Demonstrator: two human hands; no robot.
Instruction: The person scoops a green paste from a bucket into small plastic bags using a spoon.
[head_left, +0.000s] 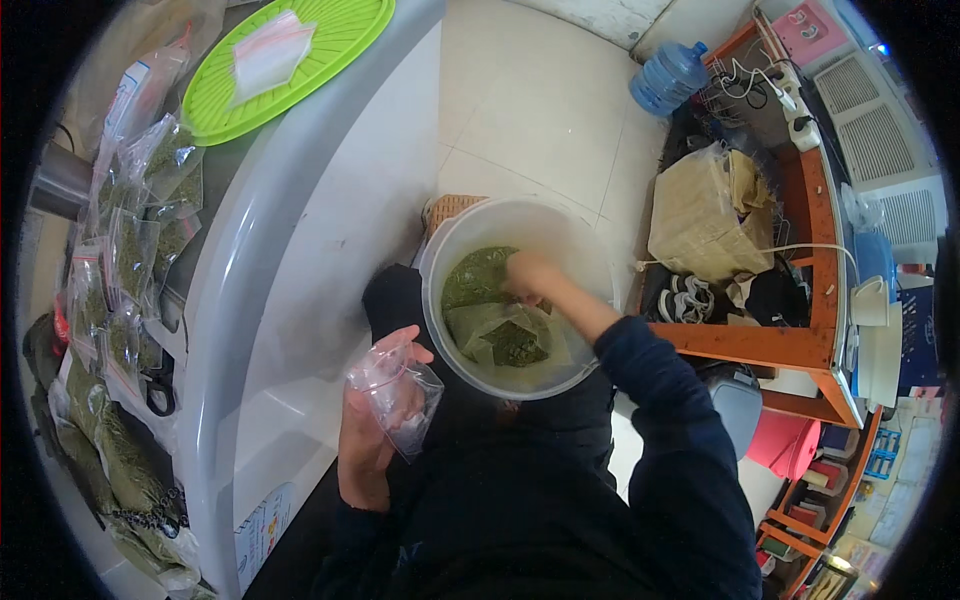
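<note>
A clear zip-lock plastic bag (411, 420) is in my left hand (363, 435), its top spread around the fingers. No green matter shows inside that bag. Down in a white translucent plastic bucket (433, 296), my right hand (536, 276) touches dried green crushed herb (476, 274). That hand is blurred and its fingertips are hidden, so its grasp is unclear. Below it, an open plastic bag (469, 330) lies in the bucket with more of the herb in its mouth. The bucket rests between my legs.
Left, a grey-rimmed counter (247, 202) carries filled herb bags (135, 255), black-handled scissors (160, 394) and a green plastic lid (345, 52) bearing empty zip-lock bags (271, 56). A blue water jug (667, 79), a cardboard box (701, 214) and an orange wooden shelf (821, 300) are right.
</note>
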